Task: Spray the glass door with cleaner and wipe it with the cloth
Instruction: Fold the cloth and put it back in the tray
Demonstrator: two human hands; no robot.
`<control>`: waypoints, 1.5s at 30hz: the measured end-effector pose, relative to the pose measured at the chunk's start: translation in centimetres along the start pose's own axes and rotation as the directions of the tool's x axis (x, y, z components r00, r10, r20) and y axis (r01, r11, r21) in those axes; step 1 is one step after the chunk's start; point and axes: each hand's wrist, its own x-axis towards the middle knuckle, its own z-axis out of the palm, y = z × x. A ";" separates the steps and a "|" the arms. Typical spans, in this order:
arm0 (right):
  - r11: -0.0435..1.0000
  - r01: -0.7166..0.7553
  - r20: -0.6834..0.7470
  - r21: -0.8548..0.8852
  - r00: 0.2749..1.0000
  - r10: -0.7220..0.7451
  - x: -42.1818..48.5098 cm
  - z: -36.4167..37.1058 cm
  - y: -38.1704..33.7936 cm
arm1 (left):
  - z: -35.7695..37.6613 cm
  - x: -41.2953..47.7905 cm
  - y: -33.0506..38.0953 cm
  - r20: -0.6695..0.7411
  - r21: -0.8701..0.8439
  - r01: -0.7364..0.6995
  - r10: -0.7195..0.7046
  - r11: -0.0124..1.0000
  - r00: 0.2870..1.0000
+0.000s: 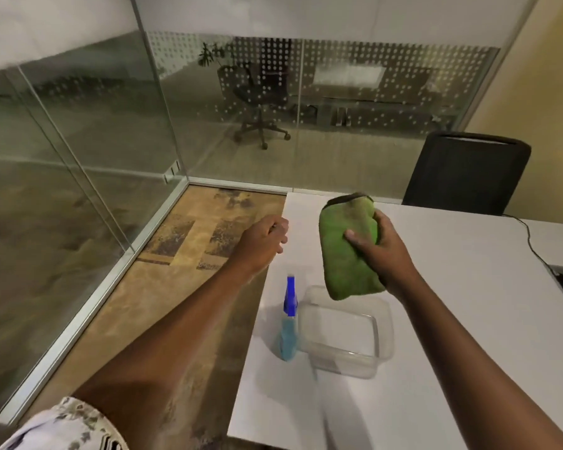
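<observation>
My right hand grips a folded green cloth and holds it above the white table. A spray bottle with a blue trigger head and blue liquid stands upright on the table near its left edge, untouched. My left hand hovers over the table's left edge beyond the bottle, fingers loosely curled with nothing in them. Glass walls with metal frames run along the left and the far side; which panel is the door I cannot tell.
A clear plastic tub sits on the table right of the bottle, under the cloth. A black chair stands behind the table's far edge. A black cable crosses the table's right side. Patterned carpet lies between table and glass.
</observation>
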 end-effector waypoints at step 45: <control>0.490 -0.187 0.140 -0.852 0.819 0.556 -2.8 1.4 23.2 | 6.4 1.0 -4.0 0.142 0.409 -0.054 -0.005 0.911 0.990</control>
